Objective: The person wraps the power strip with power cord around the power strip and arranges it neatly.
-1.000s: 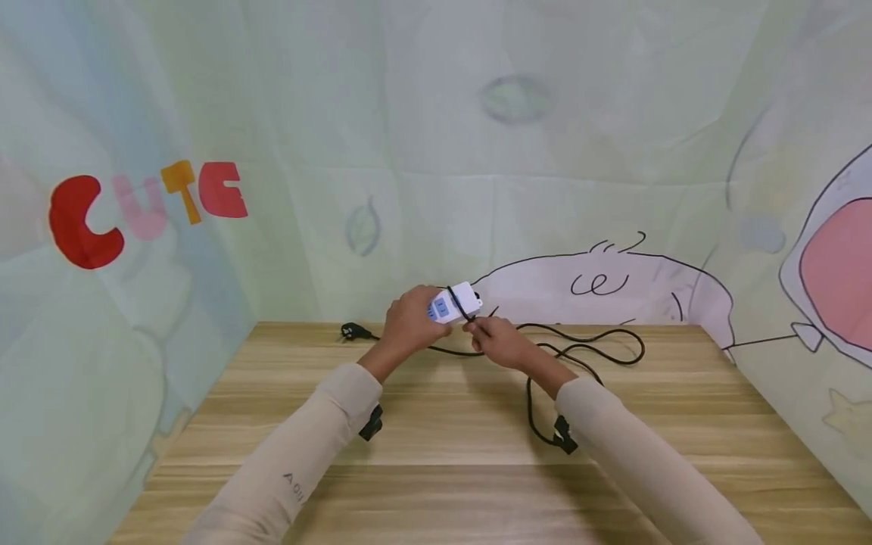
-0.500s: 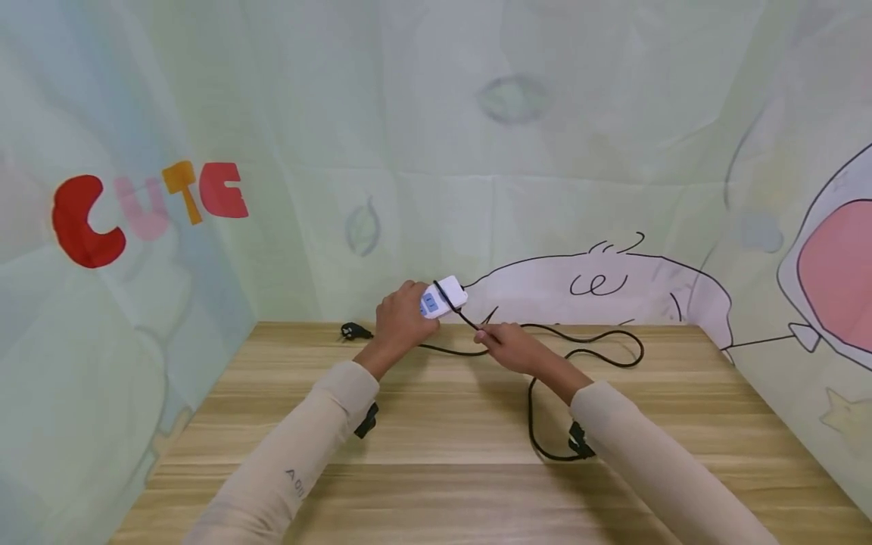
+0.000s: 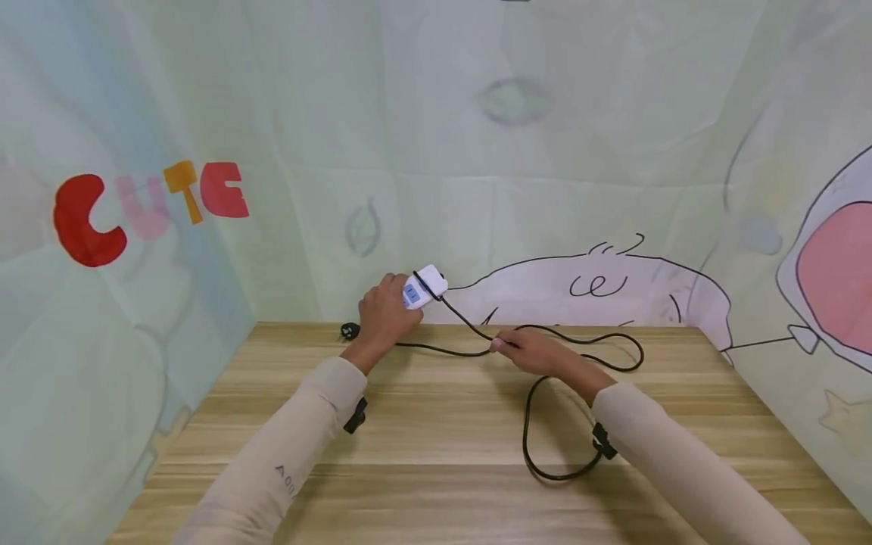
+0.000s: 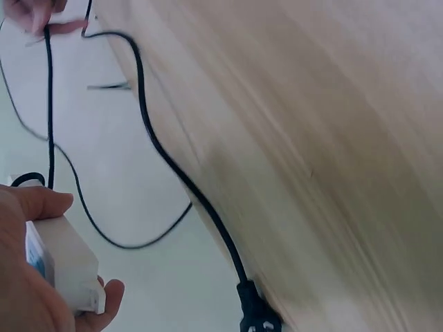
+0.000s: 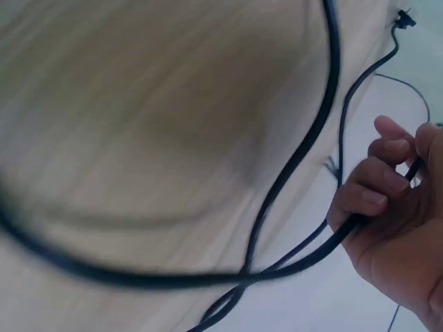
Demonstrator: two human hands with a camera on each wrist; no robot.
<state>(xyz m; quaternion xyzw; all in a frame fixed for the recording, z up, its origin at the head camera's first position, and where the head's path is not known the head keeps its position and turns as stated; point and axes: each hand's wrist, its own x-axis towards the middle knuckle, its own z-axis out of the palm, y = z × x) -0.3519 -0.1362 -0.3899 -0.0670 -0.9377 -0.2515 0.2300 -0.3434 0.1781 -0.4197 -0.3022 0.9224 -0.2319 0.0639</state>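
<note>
My left hand [image 3: 384, 314] grips a white power strip [image 3: 429, 284] with blue socket faces, raised near the table's back edge. One turn of its black cord [image 3: 463, 319] crosses over the strip. From there the cord runs taut, down to the right, into my right hand [image 3: 534, 352]. In the right wrist view the fingers [image 5: 374, 198] of that hand curl round the cord. Beyond it the cord hangs in a wide loop below the right forearm. The cord's plug [image 3: 350, 331] lies at the back left, beside the left hand. Part of the strip is hidden by the left palm.
The wood-grain table [image 3: 436, 492] meets a printed cloth backdrop [image 3: 436, 151] at its back edge. Another bend of cord [image 3: 636, 352] lies at the back right. Small black wrist devices show on the left sleeve [image 3: 293, 454] and the right sleeve [image 3: 674, 454].
My left hand has moved left and slightly up with the power strip. My right hand has moved right, so the stretch of cord between them is longer. The loop under the right forearm has widened.
</note>
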